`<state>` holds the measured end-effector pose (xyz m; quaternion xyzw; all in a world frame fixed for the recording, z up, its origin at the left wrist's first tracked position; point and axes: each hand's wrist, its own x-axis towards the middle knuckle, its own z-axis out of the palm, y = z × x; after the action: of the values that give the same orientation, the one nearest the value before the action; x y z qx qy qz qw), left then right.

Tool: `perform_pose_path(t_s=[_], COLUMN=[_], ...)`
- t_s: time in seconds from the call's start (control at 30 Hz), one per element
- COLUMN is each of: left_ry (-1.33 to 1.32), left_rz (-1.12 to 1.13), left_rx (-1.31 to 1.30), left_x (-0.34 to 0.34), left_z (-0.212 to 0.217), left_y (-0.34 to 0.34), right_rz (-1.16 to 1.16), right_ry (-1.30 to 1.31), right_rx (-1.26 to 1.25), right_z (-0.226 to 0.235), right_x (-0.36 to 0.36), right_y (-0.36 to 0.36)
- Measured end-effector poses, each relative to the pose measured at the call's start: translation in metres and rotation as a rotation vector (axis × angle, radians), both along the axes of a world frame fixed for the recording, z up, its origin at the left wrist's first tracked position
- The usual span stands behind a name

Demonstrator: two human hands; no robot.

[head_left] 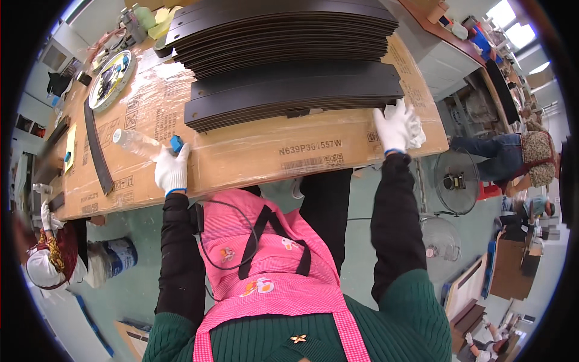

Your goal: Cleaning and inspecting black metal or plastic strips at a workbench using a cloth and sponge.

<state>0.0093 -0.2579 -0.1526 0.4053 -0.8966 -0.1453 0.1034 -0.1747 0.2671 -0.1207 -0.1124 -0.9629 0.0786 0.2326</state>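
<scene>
My left hand [171, 171], in a white knit glove, is at the near left part of the cardboard-covered table [241, 151]. A small blue block [176, 143] is pinched between its thumb and fingers. Beside those fingers lies a clear plastic bottle [137, 143], its cap end pointing left. My right hand [391, 128], gloved too, is closed on a bunched white cloth [415, 130] at the right end of the nearer stack of dark flat panels [289, 93]. Its fingertips are at the stack's corner, partly hidden by the cloth.
Behind is a taller stack of dark panels [283, 30]. A round tray of small parts [113, 80] and a dark strip [96, 148] lie on the left. A person [57, 259] works at far left. A floor fan [456, 181] stands right of the table.
</scene>
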Motion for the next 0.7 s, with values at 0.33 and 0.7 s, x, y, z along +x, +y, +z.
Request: perform_pose_path(t_s=[0.33,0.7], left_ry=[0.680,0.027], left_rz=[-0.712,-0.844], left_rx=[-0.329,-0.370], left_x=[-0.015,-0.135], left_z=[0.038,0.084], left_y=[0.129,0.107], right_rz=[-0.059,0.187], right_ry=[-0.232,-0.053], right_rx=[0.054,-0.086], right_z=[-0.021,-0.052], right_x=[0.005,0.081], right_y=[0.068,0.029])
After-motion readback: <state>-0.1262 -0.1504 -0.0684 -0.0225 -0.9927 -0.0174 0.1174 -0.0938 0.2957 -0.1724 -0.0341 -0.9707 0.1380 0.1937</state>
